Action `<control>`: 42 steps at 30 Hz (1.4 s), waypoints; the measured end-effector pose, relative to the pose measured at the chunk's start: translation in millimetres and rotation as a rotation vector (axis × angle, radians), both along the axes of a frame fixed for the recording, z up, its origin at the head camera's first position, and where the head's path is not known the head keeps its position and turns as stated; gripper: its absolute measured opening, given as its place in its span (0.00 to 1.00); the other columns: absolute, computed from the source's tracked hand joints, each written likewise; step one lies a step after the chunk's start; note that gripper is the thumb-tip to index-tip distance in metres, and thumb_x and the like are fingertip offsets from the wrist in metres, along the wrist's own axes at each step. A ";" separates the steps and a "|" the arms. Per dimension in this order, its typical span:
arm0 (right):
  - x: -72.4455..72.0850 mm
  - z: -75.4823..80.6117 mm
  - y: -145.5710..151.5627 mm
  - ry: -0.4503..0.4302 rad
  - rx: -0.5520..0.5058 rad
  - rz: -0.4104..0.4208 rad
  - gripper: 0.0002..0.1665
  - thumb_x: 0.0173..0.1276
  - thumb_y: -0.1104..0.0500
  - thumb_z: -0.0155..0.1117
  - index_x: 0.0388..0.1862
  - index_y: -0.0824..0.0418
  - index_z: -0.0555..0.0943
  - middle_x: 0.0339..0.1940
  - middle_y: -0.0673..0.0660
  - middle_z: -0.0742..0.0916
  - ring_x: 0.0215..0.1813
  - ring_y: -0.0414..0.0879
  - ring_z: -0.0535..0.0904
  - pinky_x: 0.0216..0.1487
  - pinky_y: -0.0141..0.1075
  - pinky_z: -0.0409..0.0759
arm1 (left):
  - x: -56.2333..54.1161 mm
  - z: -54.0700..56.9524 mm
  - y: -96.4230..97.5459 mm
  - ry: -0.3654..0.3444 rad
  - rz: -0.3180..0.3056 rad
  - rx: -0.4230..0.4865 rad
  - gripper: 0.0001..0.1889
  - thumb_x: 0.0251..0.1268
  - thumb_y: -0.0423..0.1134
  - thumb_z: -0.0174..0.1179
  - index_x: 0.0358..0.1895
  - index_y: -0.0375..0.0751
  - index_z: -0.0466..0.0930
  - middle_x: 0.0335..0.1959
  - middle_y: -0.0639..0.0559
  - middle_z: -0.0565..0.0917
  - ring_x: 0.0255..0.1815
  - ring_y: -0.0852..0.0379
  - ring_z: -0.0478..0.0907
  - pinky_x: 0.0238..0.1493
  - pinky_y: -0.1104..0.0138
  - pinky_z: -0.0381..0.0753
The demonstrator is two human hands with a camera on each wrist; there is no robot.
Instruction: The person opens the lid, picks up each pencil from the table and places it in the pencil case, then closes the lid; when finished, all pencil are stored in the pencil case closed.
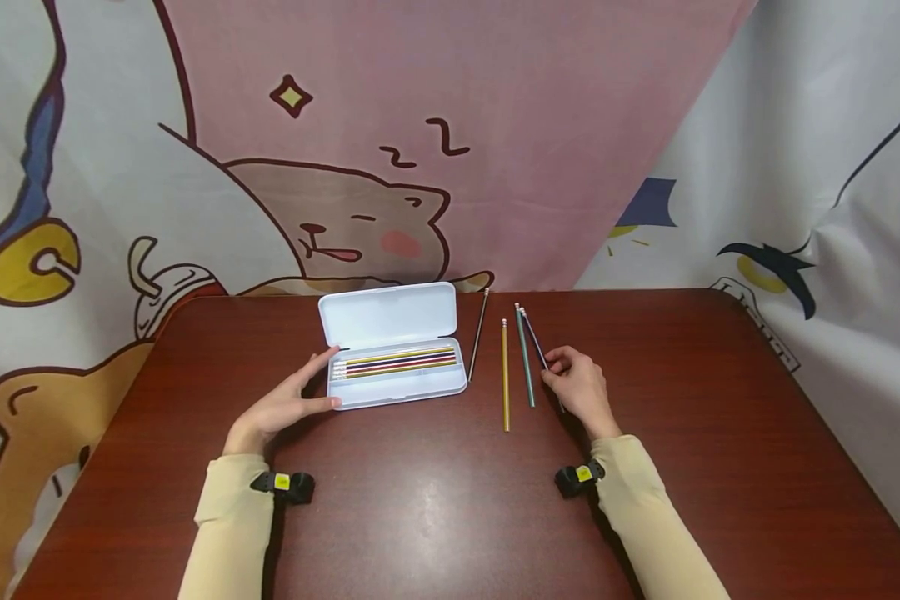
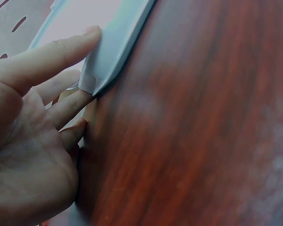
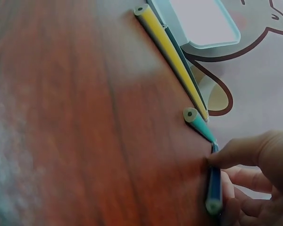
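A white pencil case point(image 1: 390, 397) lies with its lid up, several striped pencils point(image 1: 397, 363) side by side in its tray. At the case's left end, my left hand point(image 1: 281, 408) spreads thumb and forefinger across the side. In the left wrist view the thumb point(image 2: 92, 35) rests on the rim, the other fingers partly hidden behind the corner. My right hand point(image 1: 581, 387) pinches a dark blue pencil point(image 3: 214, 186) low along its length, thumb on one side and fingertips on the other. Directly left of it lies a green pencil point(image 1: 526, 358).
A yellow pencil point(image 1: 506, 379) lies between the green one and the case. One dark, thin pencil point(image 1: 479, 333) slants against the case's right end. Behind the brown table point(image 1: 420, 517) hangs a printed cartoon cloth point(image 1: 540, 150).
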State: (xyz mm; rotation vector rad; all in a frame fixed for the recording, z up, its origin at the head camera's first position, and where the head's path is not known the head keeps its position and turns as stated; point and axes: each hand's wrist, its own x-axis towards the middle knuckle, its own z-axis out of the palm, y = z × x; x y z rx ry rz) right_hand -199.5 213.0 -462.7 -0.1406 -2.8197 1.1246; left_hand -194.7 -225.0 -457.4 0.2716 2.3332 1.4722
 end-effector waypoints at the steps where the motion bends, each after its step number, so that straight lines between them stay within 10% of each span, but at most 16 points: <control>1: 0.0 -0.5 0.7 0.008 -0.004 -0.004 0.13 0.59 0.64 0.67 0.43 0.65 0.82 0.29 0.55 0.84 0.30 0.48 0.79 0.32 0.40 0.69 | -0.1 0.1 0.0 0.000 0.000 -0.001 0.45 0.59 0.37 0.67 0.77 0.48 0.50 0.77 0.35 0.42 0.76 0.36 0.31 0.66 0.35 0.36; 25: 14.7 0.0 22.0 0.166 -0.396 -0.004 0.10 0.63 0.69 0.65 0.42 0.70 0.85 0.28 0.55 0.82 0.27 0.36 0.73 0.26 0.24 0.70 | 0.3 -1.2 0.1 -0.011 -0.004 -0.005 0.45 0.59 0.38 0.67 0.77 0.48 0.50 0.77 0.34 0.39 0.75 0.35 0.30 0.65 0.34 0.36; 35: 26.7 42.6 -5.4 0.213 -0.383 0.171 0.11 0.62 0.74 0.61 0.43 0.75 0.83 0.32 0.67 0.84 0.33 0.43 0.76 0.32 0.27 0.71 | -3.8 0.2 -0.8 0.000 -0.014 -0.001 0.46 0.59 0.37 0.67 0.78 0.49 0.49 0.77 0.35 0.40 0.76 0.37 0.28 0.65 0.33 0.35; 42: 14.2 31.3 -13.8 0.233 -0.379 0.307 0.11 0.62 0.75 0.62 0.43 0.74 0.84 0.34 0.69 0.84 0.38 0.48 0.77 0.41 0.33 0.72 | -3.8 -1.3 -1.4 -0.003 -0.018 -0.012 0.46 0.59 0.38 0.67 0.77 0.48 0.49 0.77 0.35 0.39 0.76 0.37 0.28 0.65 0.33 0.35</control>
